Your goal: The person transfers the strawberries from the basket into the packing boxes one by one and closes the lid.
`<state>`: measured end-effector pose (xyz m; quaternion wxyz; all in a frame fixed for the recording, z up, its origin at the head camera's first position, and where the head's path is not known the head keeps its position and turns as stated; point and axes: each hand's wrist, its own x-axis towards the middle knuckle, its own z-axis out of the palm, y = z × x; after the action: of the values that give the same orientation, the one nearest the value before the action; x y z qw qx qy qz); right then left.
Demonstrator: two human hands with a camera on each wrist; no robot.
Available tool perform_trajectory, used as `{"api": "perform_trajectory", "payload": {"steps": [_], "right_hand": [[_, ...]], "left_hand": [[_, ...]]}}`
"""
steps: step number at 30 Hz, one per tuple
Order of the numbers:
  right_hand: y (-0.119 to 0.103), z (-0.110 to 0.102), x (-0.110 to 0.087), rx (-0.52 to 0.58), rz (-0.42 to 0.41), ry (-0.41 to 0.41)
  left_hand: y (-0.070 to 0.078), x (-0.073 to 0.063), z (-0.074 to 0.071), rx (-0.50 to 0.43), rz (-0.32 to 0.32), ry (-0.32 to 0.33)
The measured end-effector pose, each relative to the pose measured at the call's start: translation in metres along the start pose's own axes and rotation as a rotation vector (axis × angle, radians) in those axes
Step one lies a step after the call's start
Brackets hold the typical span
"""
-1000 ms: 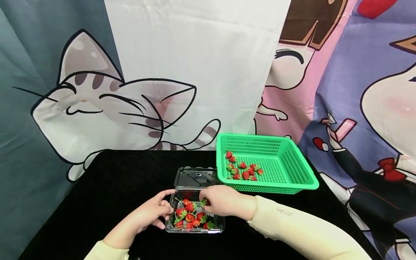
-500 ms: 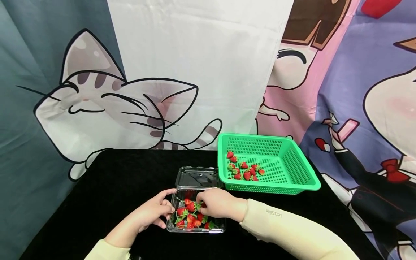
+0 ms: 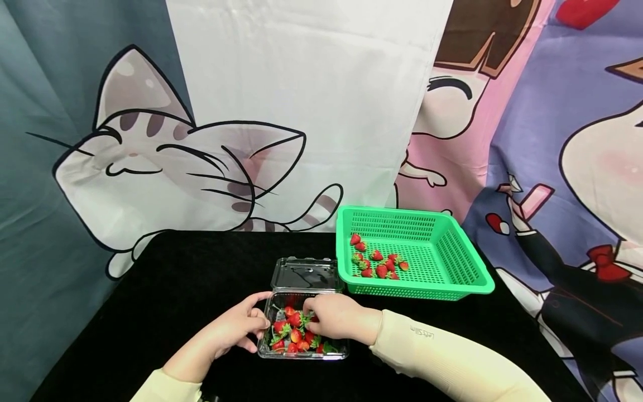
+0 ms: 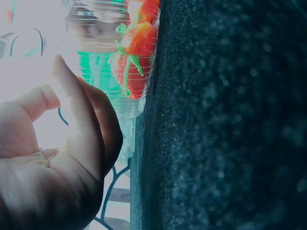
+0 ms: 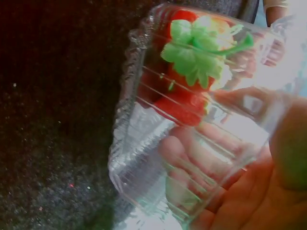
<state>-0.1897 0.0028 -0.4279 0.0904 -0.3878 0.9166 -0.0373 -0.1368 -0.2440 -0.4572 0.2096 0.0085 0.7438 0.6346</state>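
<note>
L fingers (image 3: 254, 301) loose on clear box (image 3: 302, 358), R fingers (image 3: 313, 305) partly hidden inside, grip on strawb. (image 5: 184, 109) unclear

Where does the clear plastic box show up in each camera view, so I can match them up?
Head: lower centre, nearer than the green basket; clear plastic box.
Left wrist: top, left of centre, cut off by the upper edge.
Right wrist: centre, spanning most of the picture's height.
Shared landmark: the red strawberries inside it, visible in all three.
</note>
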Motion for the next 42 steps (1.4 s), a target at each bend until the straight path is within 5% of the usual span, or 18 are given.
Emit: {"api": "perform_trajectory", "payload": {"steps": [14,25,36,42], "right_hand": [[0.011,-0.047,-0.019,0.18,-0.002,0.149],[0.058,-0.083,-0.024,0.279,0.201,0.226],[0.104,-0.073,-0.017,0.255,0.273,0.166],[0.116,-0.066,-0.012,0.194,0.285,-0.001]], "left_hand": [[0.001,-0.001,0.0,-0.003,0.01,0.0],[0.001,-0.001,0.0,-0.004,0.006,0.001],[0.001,0.0,0.0,0.003,-0.001,0.002],[-0.002,0.001,0.0,0.003,-0.011,0.006]]}}
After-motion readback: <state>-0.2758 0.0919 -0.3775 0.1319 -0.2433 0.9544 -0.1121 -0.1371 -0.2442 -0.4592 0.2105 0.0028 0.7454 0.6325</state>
